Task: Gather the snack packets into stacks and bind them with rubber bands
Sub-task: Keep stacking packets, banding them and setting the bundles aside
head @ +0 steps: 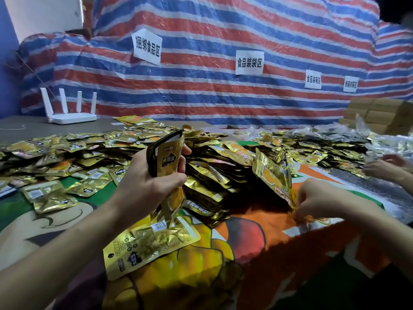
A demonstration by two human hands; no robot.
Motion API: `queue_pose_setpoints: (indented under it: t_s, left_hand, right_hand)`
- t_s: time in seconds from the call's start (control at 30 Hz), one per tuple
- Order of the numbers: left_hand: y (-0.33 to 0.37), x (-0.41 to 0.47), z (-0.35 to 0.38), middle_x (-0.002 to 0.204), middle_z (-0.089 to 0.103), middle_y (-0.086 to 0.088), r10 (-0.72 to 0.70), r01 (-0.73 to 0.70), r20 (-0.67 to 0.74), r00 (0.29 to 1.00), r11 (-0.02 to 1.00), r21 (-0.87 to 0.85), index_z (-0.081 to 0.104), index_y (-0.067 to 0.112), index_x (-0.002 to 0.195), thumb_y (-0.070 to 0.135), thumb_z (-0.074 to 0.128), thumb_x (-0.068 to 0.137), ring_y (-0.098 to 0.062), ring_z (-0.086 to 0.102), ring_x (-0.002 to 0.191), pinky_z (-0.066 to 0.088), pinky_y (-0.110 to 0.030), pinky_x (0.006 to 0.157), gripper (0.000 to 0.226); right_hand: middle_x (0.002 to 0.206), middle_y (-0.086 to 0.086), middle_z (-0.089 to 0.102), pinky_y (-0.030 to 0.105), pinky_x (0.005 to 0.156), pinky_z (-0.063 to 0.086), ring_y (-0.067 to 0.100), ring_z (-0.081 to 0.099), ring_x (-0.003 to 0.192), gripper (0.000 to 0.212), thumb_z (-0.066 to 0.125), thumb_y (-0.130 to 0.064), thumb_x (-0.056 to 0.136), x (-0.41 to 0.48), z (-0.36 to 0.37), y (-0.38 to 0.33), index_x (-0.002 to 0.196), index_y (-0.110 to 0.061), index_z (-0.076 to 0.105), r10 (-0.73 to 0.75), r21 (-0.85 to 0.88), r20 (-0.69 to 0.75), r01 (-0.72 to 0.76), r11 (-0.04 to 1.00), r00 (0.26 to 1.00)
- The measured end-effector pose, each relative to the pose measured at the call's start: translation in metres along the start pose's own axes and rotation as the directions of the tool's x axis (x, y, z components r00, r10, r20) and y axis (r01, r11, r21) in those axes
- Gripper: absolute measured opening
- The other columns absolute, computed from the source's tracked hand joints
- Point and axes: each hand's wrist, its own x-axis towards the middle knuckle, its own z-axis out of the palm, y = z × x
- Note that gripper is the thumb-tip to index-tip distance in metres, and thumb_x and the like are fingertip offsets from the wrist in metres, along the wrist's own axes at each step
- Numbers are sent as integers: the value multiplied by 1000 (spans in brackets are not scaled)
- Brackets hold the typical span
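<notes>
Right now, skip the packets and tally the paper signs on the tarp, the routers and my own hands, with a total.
Paper signs: 4
Router: 1
Hands: 2, the left hand gripping a packet stack, and the right hand
Total: 7

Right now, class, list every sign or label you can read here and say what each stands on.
"捆绑食品区": leftmost paper sign on the striped tarp.
"食品装袋区": second paper sign, same tarp.
"食品装箱区": third paper sign, small but legible.
Fourth paper sign: too blurred to read.
Print on the snack packets: too blurred to read.
</notes>
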Motion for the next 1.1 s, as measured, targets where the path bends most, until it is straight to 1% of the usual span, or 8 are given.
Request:
queue_pose_setpoints:
  t_s: [0.1,0.23,0.33,0.43,0.67,0.77,0.9,1.1]
  left_hand:
    - [-3,-1,-6,87,61,-16,-13,13,-9,1000,1000,6,66,16,102,12,65,74,-34,61,84,52,-39,74,29]
    - [-6,-3,-13,84,60,-12,-17,17,-5,1000,1000,20,65,17,102,14,65,74,-20,61,79,51,-27,71,28]
    - [-7,-4,-15,84,60,-12,-24,24,-15,1000,1000,18,66,17,103,13,65,75,-17,60,78,51,-26,70,28]
    - [-7,-4,-17,84,60,-12,-27,27,-15,1000,1000,14,66,17,103,13,65,75,-16,60,78,51,-24,71,29]
    - [-8,-4,-22,88,63,-15,-21,22,-36,999,999,35,66,16,101,13,65,74,-29,63,85,53,-32,76,27]
    - [-8,-5,-23,88,63,-14,-24,25,-37,999,999,31,66,19,100,13,66,74,-33,63,89,54,-32,76,26]
    - [-8,-6,-25,90,64,-13,-35,36,-35,999,999,24,67,21,103,13,66,74,-33,63,91,56,-37,80,30]
    - [-8,-6,-28,89,62,-15,-31,33,-52,998,999,29,67,16,104,12,65,73,-34,62,89,53,-34,76,31]
  right_hand:
    - [61,7,44,26,51,26,21,38,56,17,62,-4,79,4,-8,8,63,-2,56,75,56,-71,-71,996,995]
    - [52,3,40,27,51,26,20,36,48,36,64,-4,82,8,-3,13,55,-12,43,159,47,-103,-155,987,982]
    - [52,6,46,27,52,32,21,43,51,29,62,2,82,12,1,15,54,-6,55,194,93,-113,-184,979,975]
    - [61,11,66,31,53,43,24,55,55,14,64,1,81,15,-2,18,81,9,76,195,141,-133,-176,974,972]
    - [60,20,62,32,53,35,25,47,53,17,62,4,85,16,-15,19,83,18,71,186,218,-159,-150,964,970]
    - [55,12,44,30,51,27,21,34,47,27,57,5,84,12,-22,12,58,-2,55,181,193,-159,-149,970,971]
    - [53,5,31,27,51,16,18,24,49,39,57,-1,88,18,-25,12,56,-12,37,124,159,-243,-86,984,962]
    - [59,13,64,28,50,35,27,55,55,36,77,-19,85,23,-30,13,58,0,64,58,199,-504,51,979,862]
